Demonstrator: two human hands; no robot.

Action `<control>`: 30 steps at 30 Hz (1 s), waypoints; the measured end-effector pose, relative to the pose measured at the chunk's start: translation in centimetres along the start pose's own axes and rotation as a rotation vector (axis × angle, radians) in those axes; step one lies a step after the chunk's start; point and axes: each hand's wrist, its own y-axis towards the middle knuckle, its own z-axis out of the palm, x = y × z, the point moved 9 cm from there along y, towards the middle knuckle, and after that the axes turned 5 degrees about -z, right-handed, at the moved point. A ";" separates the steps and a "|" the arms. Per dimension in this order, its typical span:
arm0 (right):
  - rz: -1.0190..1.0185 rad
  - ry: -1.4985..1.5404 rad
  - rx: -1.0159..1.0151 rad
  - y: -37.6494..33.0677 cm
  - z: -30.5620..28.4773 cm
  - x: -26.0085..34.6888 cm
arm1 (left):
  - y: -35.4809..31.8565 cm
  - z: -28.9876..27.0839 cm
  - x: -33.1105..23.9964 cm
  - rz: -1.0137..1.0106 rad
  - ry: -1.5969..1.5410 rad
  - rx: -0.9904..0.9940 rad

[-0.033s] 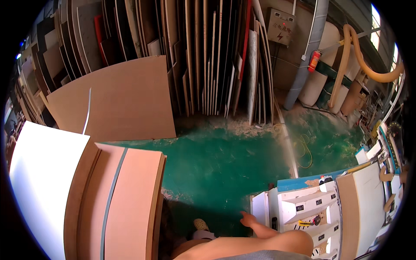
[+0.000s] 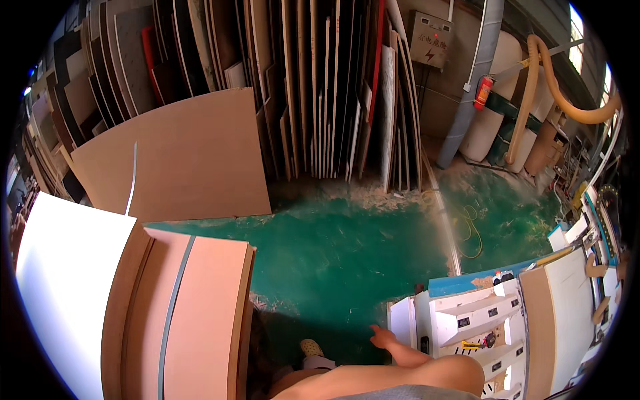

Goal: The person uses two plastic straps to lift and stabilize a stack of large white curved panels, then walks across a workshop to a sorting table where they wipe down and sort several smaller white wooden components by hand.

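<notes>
Over at four o'clock, here's the white bench (image 2: 479, 318), raised bars slanting up toward two o'clock, small black fittings (image 2: 465, 323) dotted along them! A blue strip (image 2: 460, 287) runs along its twelve o'clock edge, a pale end panel (image 2: 402, 323) stands at its nine o'clock side, and the six o'clock end slips out of view!

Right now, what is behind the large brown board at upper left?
Upright sheet panels rise above the brown board; their lower parts, and anything else low behind it, are covered.
</notes>
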 end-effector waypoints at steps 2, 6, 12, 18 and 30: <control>-0.088 -0.036 -0.002 3.3 -1.5 1.3 | 2.0 3.6 0.5 -0.012 0.014 0.008; -0.366 -0.073 -0.025 12.0 -6.3 12.1 | 5.4 11.5 0.0 -0.019 0.045 0.035; -0.912 -0.265 0.137 15.6 -19.9 35.5 | 10.1 19.8 -3.4 0.026 0.056 0.055; -1.317 -0.707 -0.095 21.9 -34.6 53.8 | 15.2 26.2 -2.9 0.055 0.030 0.049; -1.422 -0.443 -0.097 42.9 -47.8 45.6 | 24.1 41.3 12.0 -0.009 0.025 -0.162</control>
